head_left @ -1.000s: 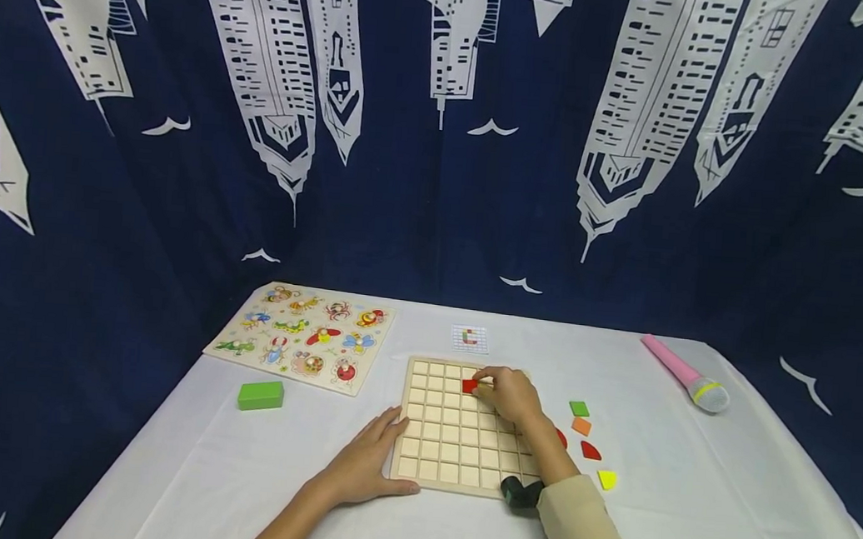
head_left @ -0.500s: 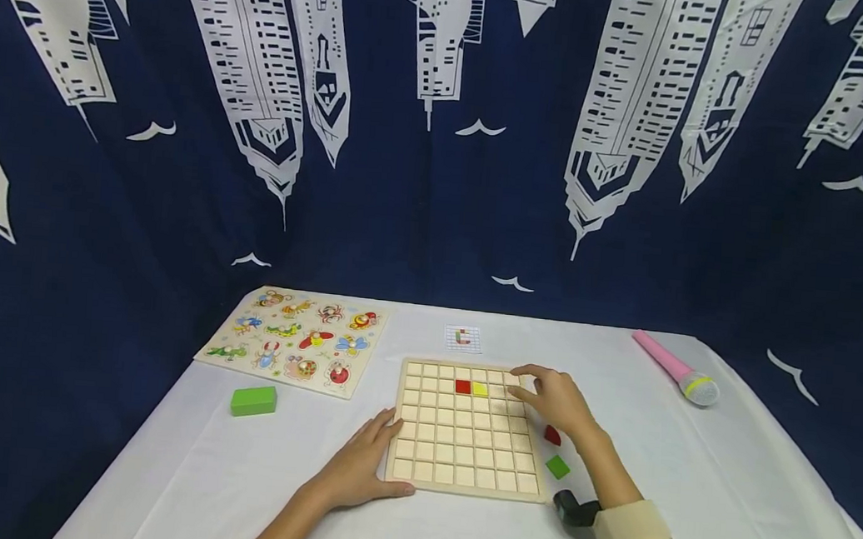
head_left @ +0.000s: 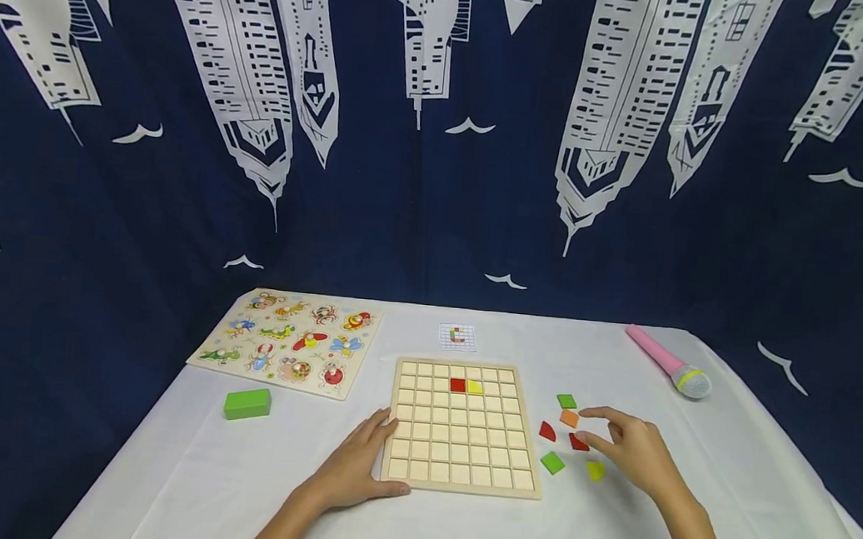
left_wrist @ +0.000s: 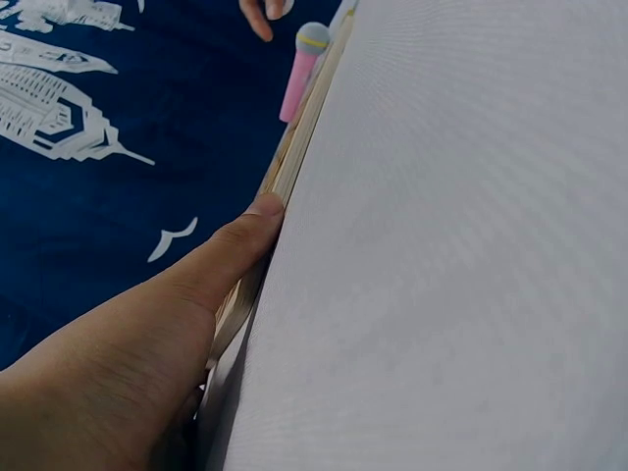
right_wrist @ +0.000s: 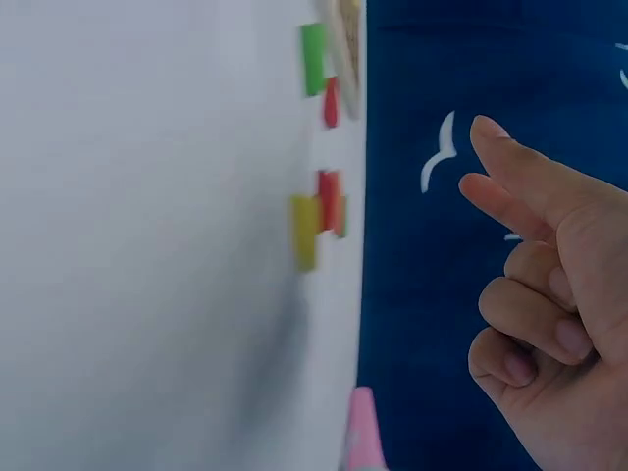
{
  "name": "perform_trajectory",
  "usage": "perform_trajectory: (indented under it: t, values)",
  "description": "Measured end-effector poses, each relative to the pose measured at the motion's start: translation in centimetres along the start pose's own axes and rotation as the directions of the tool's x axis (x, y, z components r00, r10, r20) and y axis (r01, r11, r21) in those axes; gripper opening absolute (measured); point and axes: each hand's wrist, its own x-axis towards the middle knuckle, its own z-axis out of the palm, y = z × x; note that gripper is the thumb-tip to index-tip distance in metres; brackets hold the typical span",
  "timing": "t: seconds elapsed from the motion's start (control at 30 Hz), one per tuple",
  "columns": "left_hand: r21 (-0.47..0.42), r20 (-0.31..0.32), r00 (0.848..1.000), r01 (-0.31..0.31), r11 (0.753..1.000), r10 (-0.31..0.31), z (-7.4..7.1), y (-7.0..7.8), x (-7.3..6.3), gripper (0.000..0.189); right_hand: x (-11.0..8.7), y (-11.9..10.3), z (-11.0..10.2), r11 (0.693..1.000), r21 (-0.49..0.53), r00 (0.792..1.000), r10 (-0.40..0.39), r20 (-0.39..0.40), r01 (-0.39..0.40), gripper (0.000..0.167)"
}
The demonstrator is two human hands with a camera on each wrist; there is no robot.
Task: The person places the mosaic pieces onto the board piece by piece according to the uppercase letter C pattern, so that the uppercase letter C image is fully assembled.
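My left hand (head_left: 350, 464) rests against the left edge and near-left corner of a wooden grid board (head_left: 457, 447); in the left wrist view its thumb (left_wrist: 231, 250) lies straight along the board's side. A red square tile (head_left: 457, 385) and a yellow tile (head_left: 474, 387) sit side by side in the second row. Right of the board, my right hand (head_left: 632, 451) hovers over loose tiles, thumb and index finger apart with nothing between them. Under or near it lie a red tile (head_left: 579, 442), an orange square (head_left: 569, 418) and a yellow tile (head_left: 595, 470).
More loose tiles are a red quarter-round (head_left: 547, 431), a green square (head_left: 567, 401) and a green diamond-turned square (head_left: 552, 462). Behind the board lies a pattern card (head_left: 458, 336). An insect puzzle board (head_left: 287, 339), green block (head_left: 247, 404) and pink toy microphone (head_left: 668, 361) stand around.
My right hand has left the red tile on the grid and moved right, over the loose tiles. The yellow tile beside the red one has come into sight. The left hand stays at the board.
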Motion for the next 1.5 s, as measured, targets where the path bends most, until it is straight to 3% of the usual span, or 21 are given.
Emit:
perform_trajectory:
  t: [0.23,0.7,1.2,1.5]
  values:
    - [0.002,-0.002,1.000,-0.004,1.000,0.004,-0.1,0.0,0.2,0.102,-1.9,1.6,1.1,0.995,0.004,0.993,0.102,0.051,-0.103,0.042]
    - [-0.016,0.000,1.000,-0.018,1.000,0.018,0.0,0.2,0.3,0.102,-3.0,2.9,1.7,0.983,-0.110,0.981,0.160,0.114,-0.147,0.045]
    - [-0.010,0.006,1.000,-0.013,1.000,0.013,0.2,0.0,0.2,0.102,-3.6,4.8,0.4,0.980,-0.124,0.979,0.169,0.117,-0.154,0.035]
    - [-0.005,0.000,1.000,-0.015,1.000,0.015,-0.1,0.1,0.1,0.102,-2.9,4.4,1.2,0.987,-0.091,0.981,0.142,0.133,-0.130,0.034]
